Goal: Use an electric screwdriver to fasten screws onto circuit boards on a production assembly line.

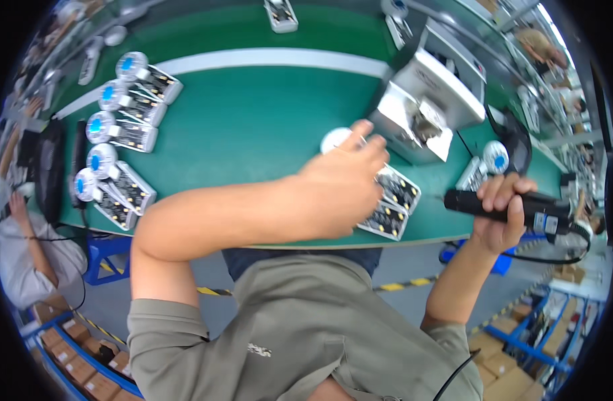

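My right hand [503,207] is wrapped round a black electric screwdriver [470,202], whose tip points left over the table's right part. My left hand [343,184] reaches across above an opened white device [394,194] with a circuit board inside. Its fingers are blurred and lie near a round white part [334,140]; whether they grip it I cannot make out. A second open housing [384,220] lies against the first, near the table's front edge. Part of both is hidden under my left hand.
Several similar devices [129,134] with blue-centred round heads stand in a column at the left of the green table [239,134]. A screw feeder box [430,87] stands at the back right. Another device [477,170] lies beside it. A co-worker [36,247] sits at the left.
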Demonstrator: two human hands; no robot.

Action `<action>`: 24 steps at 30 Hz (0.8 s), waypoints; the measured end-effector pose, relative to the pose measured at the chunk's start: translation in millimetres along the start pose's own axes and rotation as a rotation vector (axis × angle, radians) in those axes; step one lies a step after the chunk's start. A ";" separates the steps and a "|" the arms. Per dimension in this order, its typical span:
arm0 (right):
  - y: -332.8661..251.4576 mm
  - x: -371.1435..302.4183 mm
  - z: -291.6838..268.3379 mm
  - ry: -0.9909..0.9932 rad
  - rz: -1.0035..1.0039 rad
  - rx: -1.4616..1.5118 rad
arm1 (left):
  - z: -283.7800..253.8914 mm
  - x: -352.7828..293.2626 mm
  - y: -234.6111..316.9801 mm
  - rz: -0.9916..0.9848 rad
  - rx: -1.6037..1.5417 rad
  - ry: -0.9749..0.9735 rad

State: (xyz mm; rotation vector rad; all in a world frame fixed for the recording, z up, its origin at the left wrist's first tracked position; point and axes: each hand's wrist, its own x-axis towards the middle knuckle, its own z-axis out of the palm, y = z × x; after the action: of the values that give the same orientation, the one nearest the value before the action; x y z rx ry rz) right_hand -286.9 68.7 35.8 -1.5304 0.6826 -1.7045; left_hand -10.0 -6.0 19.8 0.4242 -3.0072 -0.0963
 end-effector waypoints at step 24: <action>35.1 -7.1 -36.3 0.127 0.068 0.107 | -47.9 -49.4 -71.7 -0.174 0.026 0.052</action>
State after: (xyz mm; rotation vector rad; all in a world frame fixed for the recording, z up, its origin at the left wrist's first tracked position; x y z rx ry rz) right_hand -316.6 50.7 -1.6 -1.3203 0.6889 -1.7689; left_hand 62.1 -63.3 57.2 0.6794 -2.9181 -0.0587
